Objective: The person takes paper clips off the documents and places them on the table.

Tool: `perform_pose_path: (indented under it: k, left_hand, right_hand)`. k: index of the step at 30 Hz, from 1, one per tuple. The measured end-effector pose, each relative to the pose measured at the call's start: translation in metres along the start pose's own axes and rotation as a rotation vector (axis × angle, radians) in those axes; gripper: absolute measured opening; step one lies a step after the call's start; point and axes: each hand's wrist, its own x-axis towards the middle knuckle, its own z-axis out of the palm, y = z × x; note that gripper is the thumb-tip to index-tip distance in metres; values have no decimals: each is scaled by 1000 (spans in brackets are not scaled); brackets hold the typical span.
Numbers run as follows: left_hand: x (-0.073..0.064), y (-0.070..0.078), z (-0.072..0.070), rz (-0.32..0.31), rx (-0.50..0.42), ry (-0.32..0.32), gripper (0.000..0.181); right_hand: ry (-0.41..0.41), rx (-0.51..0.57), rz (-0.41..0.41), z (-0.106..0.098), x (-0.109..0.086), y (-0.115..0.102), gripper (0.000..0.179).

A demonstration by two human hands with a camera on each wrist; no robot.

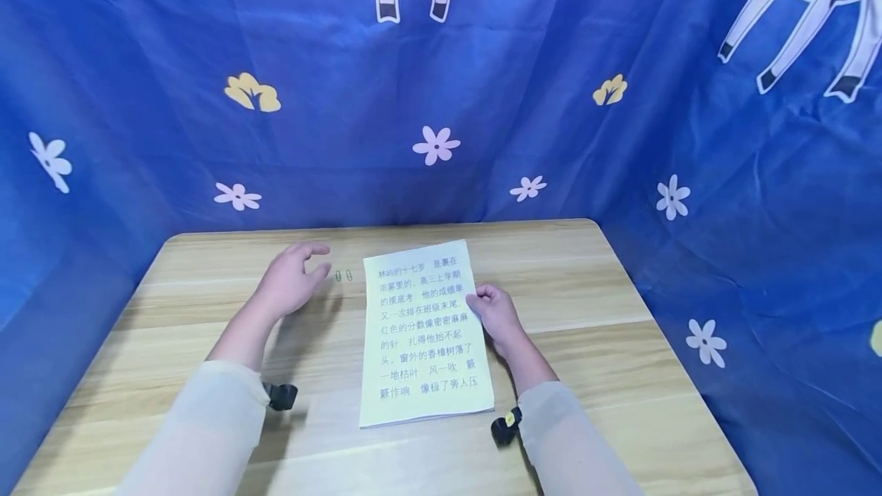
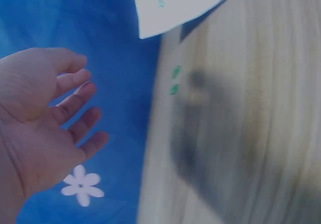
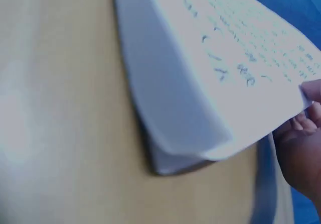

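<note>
A small stack of paper sheets [image 1: 422, 335] printed with Chinese text lies toward the middle of the table. My right hand [image 1: 498, 316] pinches its right edge, thumb on top and fingers beneath. In the right wrist view the upper sheet [image 3: 225, 113] bows up from a sheet below, near the right hand [image 3: 301, 151]. My left hand [image 1: 292, 279] is held above the table with fingers spread and nothing in them. Just right of its fingertips lie two small green paper clips [image 1: 344, 276]. The left wrist view shows these clips [image 2: 175, 80] beside the hand's shadow.
The wooden table [image 1: 586, 373] has a rounded back corner on each side. Blue curtain fabric [image 1: 331, 113] with flowers and animal legs hangs behind it and along both sides. Each wrist wears a black camera, one on the left [image 1: 281, 396].
</note>
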Motion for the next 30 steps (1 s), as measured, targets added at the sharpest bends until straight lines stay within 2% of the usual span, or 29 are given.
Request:
perform_pose_path:
  k: [6,14,19,24,30]
  left_hand:
    - [-33,9,-10,54,-12,40,43]
    - [-62,4,-11,50,-22,58,44]
    - [-75,0,-6,28,-22,59,44]
    - [-84,-4,-2,15,-31,61,45]
    - [-91,-5,-1,-2,-47,55,49]
  right_hand:
    - [94,-109,10,9,13,-9,16]
    - [194,-289,1,20,22,-14,15]
    - [217,-448,1,25,25,-15,12]
    - [215,-542,14,27,26,-15,14]
    - [206,-690,5,30,29,-16,29]
